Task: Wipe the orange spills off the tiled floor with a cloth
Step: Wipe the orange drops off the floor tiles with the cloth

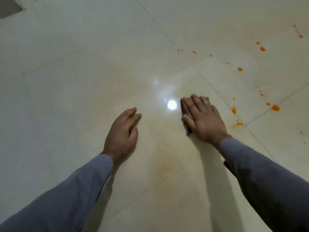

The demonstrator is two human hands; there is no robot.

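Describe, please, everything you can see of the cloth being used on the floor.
The cloth is dark, greyish-brown, and looks like soft fabric. It lies flat on the tiled floor, almost wholly covered by the right hand, whose straight fingers press on it. Only a strip shows along the hand's left edge and a bit beyond the fingertips. It is blurred, so its full shape cannot be told. It touches none of the orange spots.

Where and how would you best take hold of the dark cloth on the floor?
Probably its left edge, approached from the left. The cloth lies flat beneath the right hand, so only that dark strip beside the fingers shows. The free left hand could pinch it there.
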